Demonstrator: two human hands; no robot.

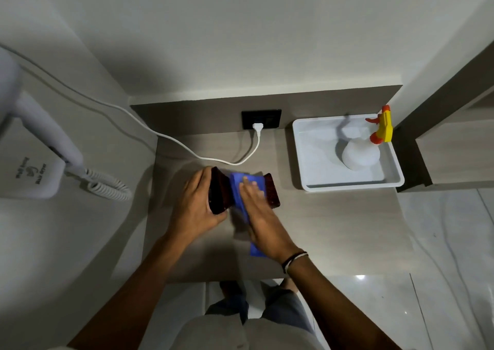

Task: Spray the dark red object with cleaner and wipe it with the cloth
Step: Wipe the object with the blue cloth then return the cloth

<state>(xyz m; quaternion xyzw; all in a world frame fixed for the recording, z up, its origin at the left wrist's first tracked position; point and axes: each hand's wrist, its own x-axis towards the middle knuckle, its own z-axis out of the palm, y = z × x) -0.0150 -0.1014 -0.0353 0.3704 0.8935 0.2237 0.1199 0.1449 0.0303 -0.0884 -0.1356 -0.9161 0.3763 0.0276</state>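
A dark red, tray-like object (272,191) lies in the middle of the wooden counter (334,224). My left hand (195,205) grips its left end. A blue cloth (238,186) is spread over its middle, and my right hand (256,210) lies flat on the cloth, pressing it down. A corner of the cloth shows under my right wrist. The white spray bottle (361,154) with a yellow and orange trigger head stands in a white tray at the back right, away from both hands.
The white tray (302,162) sits at the counter's back right. A white cable (208,157) runs from a black wall socket (260,119) across the counter toward a wall-mounted hair dryer (40,146) with a coiled cord on the left. A tiled floor lies below.
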